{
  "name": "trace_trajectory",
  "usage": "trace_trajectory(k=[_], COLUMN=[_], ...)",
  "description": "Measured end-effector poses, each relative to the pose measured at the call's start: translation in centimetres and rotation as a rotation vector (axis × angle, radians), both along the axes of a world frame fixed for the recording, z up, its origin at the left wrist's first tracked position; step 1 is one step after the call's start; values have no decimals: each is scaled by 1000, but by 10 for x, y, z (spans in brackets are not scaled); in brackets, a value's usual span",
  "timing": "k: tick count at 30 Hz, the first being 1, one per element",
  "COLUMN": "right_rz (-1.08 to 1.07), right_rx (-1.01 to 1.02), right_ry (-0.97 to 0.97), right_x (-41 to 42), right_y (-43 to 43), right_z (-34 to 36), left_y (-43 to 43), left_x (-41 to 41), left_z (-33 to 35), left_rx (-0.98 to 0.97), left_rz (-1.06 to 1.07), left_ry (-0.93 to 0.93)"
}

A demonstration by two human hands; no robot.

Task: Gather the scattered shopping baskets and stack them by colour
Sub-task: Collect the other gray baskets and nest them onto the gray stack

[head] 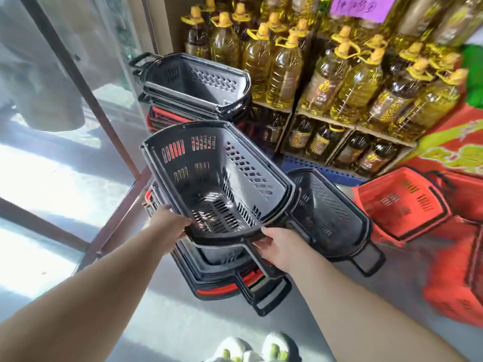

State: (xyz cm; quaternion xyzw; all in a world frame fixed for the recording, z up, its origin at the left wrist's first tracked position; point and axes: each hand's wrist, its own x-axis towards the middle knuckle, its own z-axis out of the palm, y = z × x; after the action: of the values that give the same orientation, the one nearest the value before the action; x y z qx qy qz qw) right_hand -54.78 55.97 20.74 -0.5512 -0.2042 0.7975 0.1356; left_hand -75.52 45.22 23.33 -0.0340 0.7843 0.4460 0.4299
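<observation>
Hands (pixel 224 236) grip tilted black basket (pixel 219 178); purple sign's (pixel 362 5) writing unreadable.

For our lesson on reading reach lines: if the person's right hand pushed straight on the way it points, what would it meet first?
The right hand points up-left at the near rim of the tilted black basket, which its grip already touches. Pushing on, it would likely press into that basket itself, though depth is unclear.

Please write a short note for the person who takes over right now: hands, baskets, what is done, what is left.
Left hand and right hand both grip the near rim of a black basket, tilted above a mixed black-and-red stack.
Done: a taller black stack stands behind.
Left: place the held basket; a loose black basket and the red baskets on the right are unsorted.
</observation>
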Motion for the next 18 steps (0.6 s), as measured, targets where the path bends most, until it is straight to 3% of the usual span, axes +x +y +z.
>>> trace_trajectory(k=[4, 9, 18], right_rz=[12, 112, 53], right_rx=[6, 109, 239], right_ry=[-41, -310, -588], right_x=[-11, 26, 133], right_y=[3, 16, 100], right_z=[4, 15, 14], left_y=[7, 31, 145], left_x=[1, 21, 98], left_z=[-9, -16, -23], left_rx=[-157, -304, -60], left_rz=[-137, -337, -577], left_ry=[98, 206, 166])
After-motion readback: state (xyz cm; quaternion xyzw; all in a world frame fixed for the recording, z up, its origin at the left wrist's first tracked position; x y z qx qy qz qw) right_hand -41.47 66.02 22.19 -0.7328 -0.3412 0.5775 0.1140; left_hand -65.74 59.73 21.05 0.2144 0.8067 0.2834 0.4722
